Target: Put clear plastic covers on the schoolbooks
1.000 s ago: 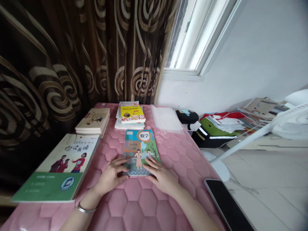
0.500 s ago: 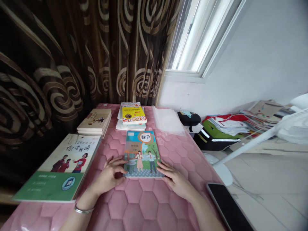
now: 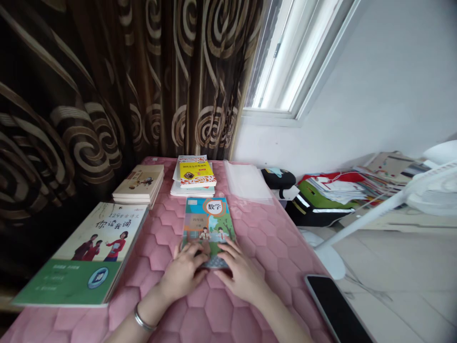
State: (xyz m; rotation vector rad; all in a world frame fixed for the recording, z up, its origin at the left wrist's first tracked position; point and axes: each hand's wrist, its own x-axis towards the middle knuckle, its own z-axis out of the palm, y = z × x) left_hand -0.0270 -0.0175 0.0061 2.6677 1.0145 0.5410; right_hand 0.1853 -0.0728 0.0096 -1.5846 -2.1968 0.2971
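Behind the left hand (image 3: 183,274), around its wrist, sits a silver bracelet (image 3: 143,320). Off to the right of the right hand (image 3: 240,274), along the edge of the table (image 3: 200,312), I can see a phone (image 3: 337,307) with a dark screen. Both hands are open, palms down, closed around nothing: the left one's fingers, loosely bent, lie on the lower left of the maths book (image 3: 210,224), its thumb by the near edge, and the right one's fingers spread over the lower right of the cover. That book lies flat on the pink top, just ahead of the hands, its bright cover facing up. Left of the left hand, well apart from it, a larger white-and-green book (image 3: 84,257) lies face up. Past that, ahead and to the left of the left hand, are tan books (image 3: 137,183) in a pile. Straight ahead of the hands, just beyond the maths book, a yellow-banded book (image 3: 195,174) tops another pile. Ahead and right of the right hand lies a clear plastic sheet (image 3: 246,181). Farther right of that hand, past the table, stand a white fan (image 3: 364,216) and a green-and-black bag (image 3: 310,195) with papers (image 3: 337,189) on it. Well ahead of both hands hangs a brown swirled curtain (image 3: 171,81), a window (image 3: 285,57) to its right.
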